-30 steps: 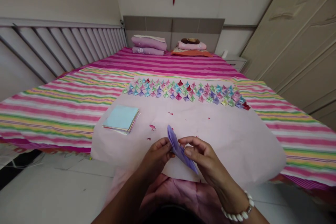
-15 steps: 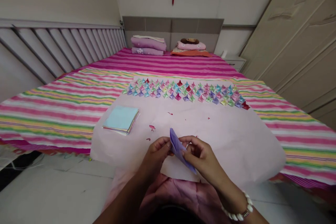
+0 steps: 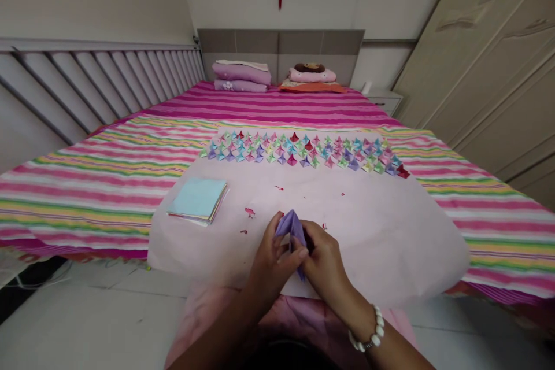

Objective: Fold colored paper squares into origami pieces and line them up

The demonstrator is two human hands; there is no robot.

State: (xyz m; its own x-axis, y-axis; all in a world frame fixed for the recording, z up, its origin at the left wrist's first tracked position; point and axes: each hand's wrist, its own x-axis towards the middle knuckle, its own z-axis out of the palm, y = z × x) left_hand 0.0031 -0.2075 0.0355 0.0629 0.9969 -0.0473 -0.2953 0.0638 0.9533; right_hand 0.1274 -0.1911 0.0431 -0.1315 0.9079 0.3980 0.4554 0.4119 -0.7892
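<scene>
A purple sheet of origami paper (image 3: 291, 224), partly folded and peaked at the top, is held up between both hands over the front of the large pale sheet (image 3: 368, 231). My left hand (image 3: 273, 254) grips its left side, with the thumb reaching across the front to the middle. On the right edge, my right hand (image 3: 323, 251) is closed around the paper; some of its fingers are hidden behind. A beaded bracelet (image 3: 367, 332) circles my right wrist. To the left lies a stack of square papers (image 3: 197, 198) with light blue on top.
Rows of small folded paper pieces (image 3: 292, 159) in many colours line the far part of the pale sheet. Several red marks or scraps (image 3: 250, 213) dot it. Striped bedding (image 3: 108, 179) surrounds it, with folded quilts (image 3: 240, 75) by the headboard (image 3: 243, 43).
The purple paper has turned from a slanted, flat fold to an upright, opened peak. My left thumb has come across its front, and my right hand has shifted slightly left.
</scene>
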